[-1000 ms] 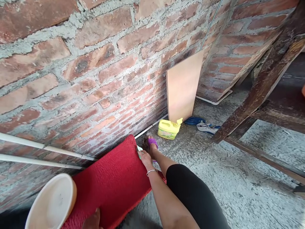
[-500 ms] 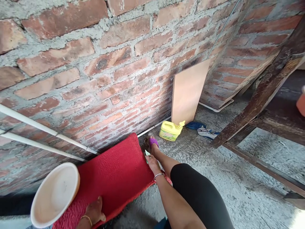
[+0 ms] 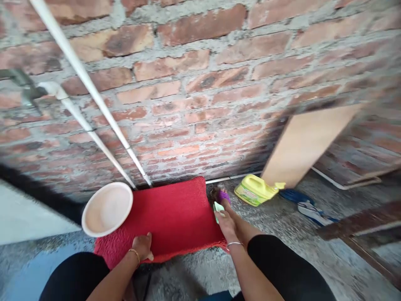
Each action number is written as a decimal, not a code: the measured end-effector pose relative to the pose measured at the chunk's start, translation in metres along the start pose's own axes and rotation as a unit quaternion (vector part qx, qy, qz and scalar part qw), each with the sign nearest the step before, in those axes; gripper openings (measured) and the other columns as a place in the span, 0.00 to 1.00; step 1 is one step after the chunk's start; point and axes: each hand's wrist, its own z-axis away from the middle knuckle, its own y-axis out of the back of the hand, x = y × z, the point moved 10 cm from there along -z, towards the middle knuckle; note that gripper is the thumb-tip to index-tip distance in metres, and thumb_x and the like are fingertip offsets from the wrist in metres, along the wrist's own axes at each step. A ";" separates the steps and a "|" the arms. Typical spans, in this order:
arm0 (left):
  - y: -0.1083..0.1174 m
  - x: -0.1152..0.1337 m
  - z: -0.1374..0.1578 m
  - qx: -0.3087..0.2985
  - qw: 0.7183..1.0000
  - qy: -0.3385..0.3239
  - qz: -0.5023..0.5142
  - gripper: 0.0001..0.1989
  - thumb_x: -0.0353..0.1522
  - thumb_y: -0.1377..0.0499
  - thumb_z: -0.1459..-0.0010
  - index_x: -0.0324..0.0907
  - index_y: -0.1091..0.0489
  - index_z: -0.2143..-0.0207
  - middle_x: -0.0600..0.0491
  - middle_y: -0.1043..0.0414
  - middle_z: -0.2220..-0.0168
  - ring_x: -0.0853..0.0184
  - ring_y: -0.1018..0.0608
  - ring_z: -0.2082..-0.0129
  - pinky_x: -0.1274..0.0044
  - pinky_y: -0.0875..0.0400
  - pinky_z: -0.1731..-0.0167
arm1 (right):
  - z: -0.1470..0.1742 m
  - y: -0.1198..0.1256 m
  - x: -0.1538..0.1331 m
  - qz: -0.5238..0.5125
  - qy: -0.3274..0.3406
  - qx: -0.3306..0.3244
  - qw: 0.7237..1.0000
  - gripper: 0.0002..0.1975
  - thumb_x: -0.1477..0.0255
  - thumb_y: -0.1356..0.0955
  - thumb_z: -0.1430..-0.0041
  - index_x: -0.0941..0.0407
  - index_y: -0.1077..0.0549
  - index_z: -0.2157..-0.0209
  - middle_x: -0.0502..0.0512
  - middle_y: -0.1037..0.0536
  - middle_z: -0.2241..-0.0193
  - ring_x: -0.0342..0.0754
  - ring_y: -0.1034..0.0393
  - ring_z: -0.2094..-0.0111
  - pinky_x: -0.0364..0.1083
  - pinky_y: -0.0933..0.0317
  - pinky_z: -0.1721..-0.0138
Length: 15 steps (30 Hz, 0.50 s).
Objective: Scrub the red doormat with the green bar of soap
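Head view is showing a rough brick wall (image 3: 194,100) rising behind a grey concrete floor (image 3: 294,255). Two white pipes (image 3: 97,99) are slanting down the wall, and one tap (image 3: 28,88) is jutting out at the far left. One wooden panel (image 3: 308,144) is leaning on the wall at the right. One red shaggy mat (image 3: 175,217) is lying lengthwise beside the wall's foot, between the person's legs and the bricks. The hands are staying well apart: the left hand (image 3: 143,246) is resting on the mat's near edge, though whether it is gripping I cannot tell; the right hand (image 3: 226,223) is clasping one pale green object (image 3: 218,207) at the mat's right end. Two containers are standing about: one whitish basin (image 3: 106,209), overlapping the mat's left end in view, its pale inside showing, and one yellow jug (image 3: 255,190), its contents hidden, standing near the panel.
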 end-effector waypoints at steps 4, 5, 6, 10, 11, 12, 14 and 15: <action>0.006 -0.007 0.012 0.007 0.999 0.008 0.041 0.42 0.35 0.34 0.51 0.34 0.41 0.34 0.33 0.27 0.42 0.48 0.26 0.41 0.63 0.32 0.43 | 0.018 -0.018 -0.045 -0.053 0.035 -0.033 0.997 0.25 0.59 0.34 0.41 0.55 0.28 0.45 0.61 0.23 0.58 0.55 0.25 0.56 0.49 0.33 0.54; 0.009 -0.008 0.014 0.015 0.998 0.002 0.057 0.38 0.35 0.36 0.49 0.35 0.38 0.36 0.34 0.27 0.42 0.49 0.26 0.41 0.62 0.32 0.43 | 0.028 -0.021 -0.059 -0.070 0.056 -0.038 0.995 0.26 0.59 0.33 0.43 0.55 0.29 0.45 0.60 0.23 0.56 0.55 0.26 0.55 0.49 0.34 0.52; 0.012 -0.008 0.017 0.025 0.997 -0.005 0.073 0.34 0.35 0.38 0.46 0.37 0.36 0.37 0.36 0.27 0.42 0.50 0.26 0.41 0.63 0.32 0.43 | 0.040 -0.026 -0.073 -0.082 0.079 -0.045 0.993 0.26 0.58 0.32 0.45 0.54 0.29 0.46 0.59 0.24 0.55 0.55 0.26 0.54 0.49 0.35 0.51; 0.023 -0.003 0.022 0.063 0.987 -0.041 0.142 0.21 0.38 0.48 0.37 0.43 0.31 0.44 0.45 0.25 0.43 0.59 0.24 0.43 0.69 0.31 0.45 | 0.098 -0.054 -0.125 -0.074 0.155 -0.112 0.979 0.24 0.61 0.30 0.48 0.50 0.29 0.49 0.55 0.24 0.53 0.54 0.27 0.52 0.48 0.35 0.50; 0.024 0.000 0.022 0.062 0.981 -0.054 0.173 0.20 0.39 0.51 0.35 0.44 0.31 0.45 0.46 0.23 0.46 0.61 0.22 0.47 0.71 0.30 0.48 | 0.112 -0.062 -0.135 -0.069 0.166 -0.133 0.975 0.23 0.62 0.30 0.48 0.49 0.28 0.50 0.55 0.24 0.53 0.54 0.27 0.52 0.48 0.35 0.51; 0.023 0.003 0.022 0.059 0.974 -0.067 0.206 0.21 0.40 0.54 0.33 0.44 0.31 0.45 0.48 0.22 0.48 0.64 0.20 0.50 0.72 0.28 0.51 | 0.125 -0.070 -0.144 -0.066 0.178 -0.151 0.970 0.22 0.63 0.30 0.47 0.48 0.28 0.50 0.54 0.24 0.52 0.53 0.27 0.52 0.47 0.35 0.51; 0.022 0.006 0.021 0.058 0.960 -0.088 0.258 0.21 0.39 0.57 0.32 0.44 0.31 0.46 0.48 0.21 0.50 0.65 0.20 0.54 0.73 0.27 0.53 | 0.144 -0.083 -0.160 -0.058 0.202 -0.179 0.961 0.19 0.64 0.31 0.46 0.48 0.28 0.51 0.52 0.24 0.53 0.51 0.27 0.52 0.46 0.35 0.53; 0.022 0.006 0.021 0.062 0.957 -0.094 0.268 0.20 0.38 0.56 0.33 0.44 0.31 0.46 0.48 0.21 0.50 0.64 0.20 0.52 0.72 0.28 0.51 | 0.150 -0.088 -0.167 -0.053 0.215 -0.187 0.957 0.19 0.65 0.31 0.45 0.47 0.28 0.51 0.52 0.24 0.53 0.50 0.27 0.52 0.45 0.35 0.53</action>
